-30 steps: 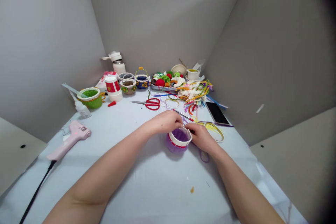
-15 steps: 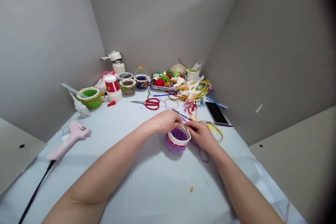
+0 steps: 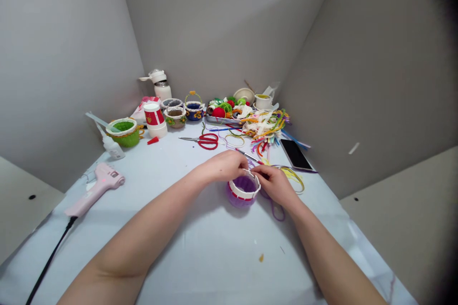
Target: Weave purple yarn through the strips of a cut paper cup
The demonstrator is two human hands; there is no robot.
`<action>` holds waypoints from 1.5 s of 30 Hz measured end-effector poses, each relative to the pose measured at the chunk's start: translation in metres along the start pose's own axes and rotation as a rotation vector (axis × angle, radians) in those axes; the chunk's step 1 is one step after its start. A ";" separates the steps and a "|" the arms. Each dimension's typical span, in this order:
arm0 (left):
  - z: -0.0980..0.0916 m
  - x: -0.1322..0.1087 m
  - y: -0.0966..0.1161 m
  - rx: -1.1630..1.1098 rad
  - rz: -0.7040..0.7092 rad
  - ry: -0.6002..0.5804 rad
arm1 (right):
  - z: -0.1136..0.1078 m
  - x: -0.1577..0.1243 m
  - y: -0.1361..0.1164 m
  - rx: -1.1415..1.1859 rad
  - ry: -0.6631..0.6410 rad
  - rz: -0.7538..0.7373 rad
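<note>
A small purple basket (image 3: 240, 201) with a white rim and a dashed red band stands on the table between my hands. My left hand (image 3: 234, 163) reaches over its far left side, fingers closed on the rim, with the fingertips partly hidden. At the far right of the rim, my right hand (image 3: 275, 182) pinches the basket's edge; whether a strand is also in its fingers cannot be made out. Purple yarn (image 3: 279, 217) lies in a loop beneath and beside my right hand. A pen (image 3: 249, 156) lies just beyond both hands.
Red-handled scissors (image 3: 207, 141) lie beyond my left forearm. At left are a pink glue gun (image 3: 95, 188), a glue bottle (image 3: 113, 147) and a green basket (image 3: 127, 139). Toward the back stand more baskets (image 3: 175, 121) and a tray of yarn (image 3: 222, 120). A phone (image 3: 295, 155) lies right.
The fingers of both hands shift very slightly at the basket's rim. The basket stays in place, and the view moves a little.
</note>
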State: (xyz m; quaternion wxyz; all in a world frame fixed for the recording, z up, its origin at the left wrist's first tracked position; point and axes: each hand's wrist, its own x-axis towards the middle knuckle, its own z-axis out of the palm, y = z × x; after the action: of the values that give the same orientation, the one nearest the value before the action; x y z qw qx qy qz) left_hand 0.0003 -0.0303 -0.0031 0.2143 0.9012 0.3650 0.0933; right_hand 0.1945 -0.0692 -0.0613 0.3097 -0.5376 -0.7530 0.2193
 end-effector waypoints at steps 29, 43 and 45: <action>-0.009 -0.002 -0.010 0.090 -0.172 0.024 | -0.025 0.045 -0.087 -0.516 -0.257 -0.024; -0.007 0.000 -0.015 0.089 -0.182 0.020 | -0.019 0.037 -0.098 -0.933 -0.382 -0.525; -0.007 0.000 -0.016 0.068 -0.178 0.020 | -0.024 0.038 -0.096 -0.880 -0.439 -0.582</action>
State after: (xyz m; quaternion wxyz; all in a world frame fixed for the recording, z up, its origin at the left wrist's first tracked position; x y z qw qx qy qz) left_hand -0.0116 -0.0179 -0.0038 0.1872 0.8711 0.4486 0.0702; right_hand 0.1379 -0.0646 0.0276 -0.0592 -0.3281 -0.9372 -0.1027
